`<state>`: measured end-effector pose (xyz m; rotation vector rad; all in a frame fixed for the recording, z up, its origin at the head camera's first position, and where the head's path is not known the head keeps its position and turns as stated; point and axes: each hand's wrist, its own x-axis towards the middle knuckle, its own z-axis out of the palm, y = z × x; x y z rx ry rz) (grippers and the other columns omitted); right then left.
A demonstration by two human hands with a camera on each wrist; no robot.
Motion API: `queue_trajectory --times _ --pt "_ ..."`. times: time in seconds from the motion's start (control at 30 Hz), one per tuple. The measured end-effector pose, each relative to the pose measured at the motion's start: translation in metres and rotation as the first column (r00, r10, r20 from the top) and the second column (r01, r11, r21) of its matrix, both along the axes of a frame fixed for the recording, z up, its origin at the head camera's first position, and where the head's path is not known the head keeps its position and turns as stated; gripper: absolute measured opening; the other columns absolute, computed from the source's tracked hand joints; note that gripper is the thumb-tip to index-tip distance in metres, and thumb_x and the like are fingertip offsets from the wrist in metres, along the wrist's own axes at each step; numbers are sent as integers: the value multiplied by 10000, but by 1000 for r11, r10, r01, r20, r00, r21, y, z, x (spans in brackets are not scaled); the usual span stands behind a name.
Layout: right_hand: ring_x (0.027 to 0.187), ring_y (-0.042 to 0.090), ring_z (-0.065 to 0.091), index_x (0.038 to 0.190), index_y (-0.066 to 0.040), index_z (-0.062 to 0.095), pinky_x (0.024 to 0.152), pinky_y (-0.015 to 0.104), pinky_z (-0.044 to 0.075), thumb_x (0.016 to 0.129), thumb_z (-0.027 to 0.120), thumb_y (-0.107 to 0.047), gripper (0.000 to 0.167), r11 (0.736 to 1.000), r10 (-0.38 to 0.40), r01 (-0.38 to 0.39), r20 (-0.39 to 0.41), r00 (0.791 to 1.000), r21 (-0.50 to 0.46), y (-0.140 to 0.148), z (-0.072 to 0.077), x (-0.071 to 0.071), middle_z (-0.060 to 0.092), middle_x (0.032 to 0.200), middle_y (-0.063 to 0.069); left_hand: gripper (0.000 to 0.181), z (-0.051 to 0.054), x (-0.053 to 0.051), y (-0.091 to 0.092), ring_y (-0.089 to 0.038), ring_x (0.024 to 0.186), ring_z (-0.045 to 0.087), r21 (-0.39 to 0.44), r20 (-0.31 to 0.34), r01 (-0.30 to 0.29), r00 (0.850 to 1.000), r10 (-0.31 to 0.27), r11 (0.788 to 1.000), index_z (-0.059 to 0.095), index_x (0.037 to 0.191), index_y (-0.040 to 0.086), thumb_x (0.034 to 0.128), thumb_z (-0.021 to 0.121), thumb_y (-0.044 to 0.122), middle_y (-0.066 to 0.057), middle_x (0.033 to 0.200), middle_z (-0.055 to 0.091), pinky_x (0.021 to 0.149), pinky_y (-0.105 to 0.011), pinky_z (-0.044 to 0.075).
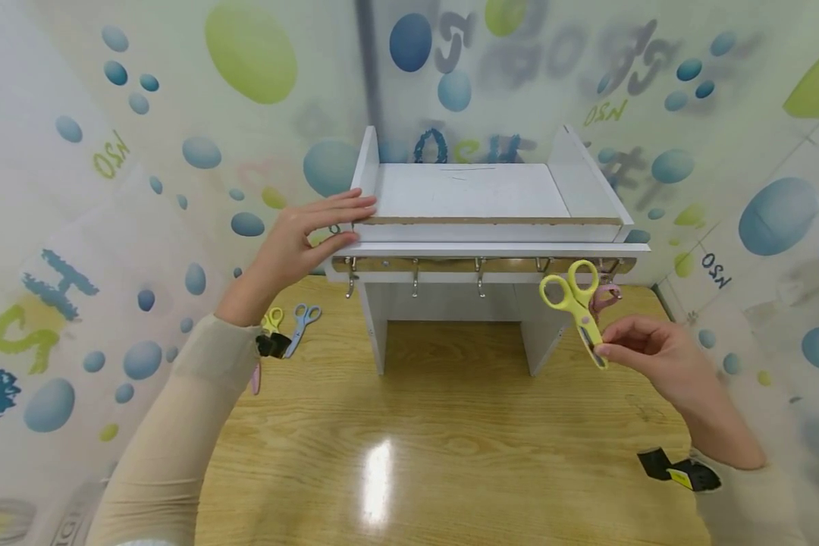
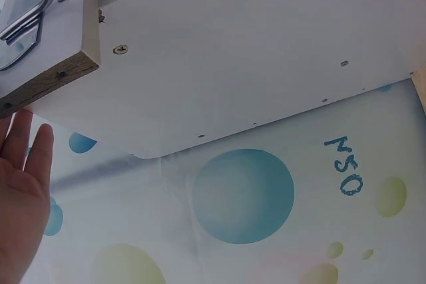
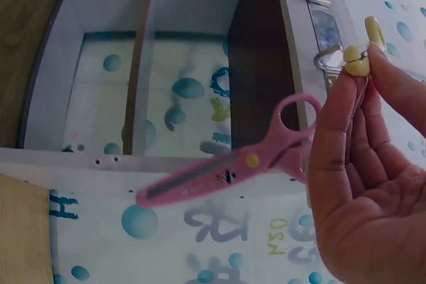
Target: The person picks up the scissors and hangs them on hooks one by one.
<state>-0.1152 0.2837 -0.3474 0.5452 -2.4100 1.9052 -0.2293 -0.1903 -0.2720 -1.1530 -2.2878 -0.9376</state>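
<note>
My right hand (image 1: 655, 360) pinches yellow scissors (image 1: 577, 305) by the blade end, with the handle loops pointing up in front of the hook rail (image 1: 450, 265). In the right wrist view, only the yellow blade tip (image 3: 357, 64) and a bit of loop show past the fingers. Pink scissors (image 3: 263, 154) hang from a hook at the rail's right end, partly covered by the yellow pair in the head view. My left hand (image 1: 300, 227) rests on the left side of the white shelf unit (image 1: 464, 231), fingers extended over its edge.
Blue scissors (image 1: 302, 327) and another yellow pair (image 1: 273, 318) lie on the wooden table (image 1: 450, 455) left of the unit. A pink tip (image 1: 255, 379) shows by the left sleeve. Bare metal hooks (image 1: 480, 280) line the rail. A patterned wall covering (image 1: 314, 98) surrounds the table.
</note>
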Motion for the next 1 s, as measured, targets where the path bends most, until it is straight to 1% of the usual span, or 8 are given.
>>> queue_trajectory --times 0.07,0.3,0.4,0.53,0.67,0.83,0.9,1.0 --pt "682 28 647 950 -94 702 626 167 523 906 620 126 240 1000 26 -26 -4 1000 -4 -4 -3 -2 708 830 -104 460 0 0 0 -184 1403 495 2 -1 -2 1000 2 1000 645 1347 135 906 704 18 -36 1431 598 1168 -304 385" --pt "697 22 666 938 -102 703 636 166 542 899 628 126 243 996 73 -71 -26 997 54 -11 -11 -6 715 823 -124 462 -1 -1 0 -191 1406 493 19 0 21 1000 -21 1000 648 1343 126 901 703 2 -44 1421 606 1174 -288 374" --pt "705 17 665 935 -91 700 643 162 545 903 623 125 231 994 100 -99 -18 995 43 -12 -15 -8 715 829 -118 462 -1 -1 0 -194 1407 492 24 1 23 1000 -24 999 650 1340 122 899 703 -5 -48 1417 609 1174 -281 372" --pt "706 18 670 925 -90 695 644 164 549 908 627 112 214 994 93 -93 -1 996 55 -13 -19 -9 714 825 -121 462 -1 0 1 -198 1406 493 23 0 22 1000 -22 1000 650 1338 116 897 703 -10 -53 1415 611 1175 -281 370" --pt "714 6 670 921 -94 690 650 161 548 915 630 94 198 993 68 -69 11 998 98 -13 -25 -12 704 823 -146 456 0 0 1 -203 1404 495 21 0 21 1000 -21 1000 653 1333 108 896 703 -13 -60 1411 614 1175 -286 372" --pt "732 1 667 935 -23 673 657 161 545 921 619 94 129 987 80 -79 -6 997 140 -13 -31 -15 691 838 -154 455 0 1 1 -196 1407 491 18 4 13 1000 -13 1000 653 1334 113 898 702 -7 -55 1415 611 1177 -286 370" --pt "730 6 666 938 2 667 657 163 545 926 620 85 97 987 70 -69 -7 997 147 -14 -33 -15 688 835 -153 455 0 1 1 -192 1409 490 17 6 9 1000 -9 1000 653 1336 117 900 702 -2 -51 1418 608 1178 -287 369" --pt "725 9 662 944 5 670 658 159 538 934 619 69 82 987 48 -46 -9 999 152 -14 -34 -15 685 828 -156 451 0 1 1 -193 1411 487 18 12 11 1000 -11 1000 652 1336 117 903 700 1 -52 1420 607 1180 -293 368"
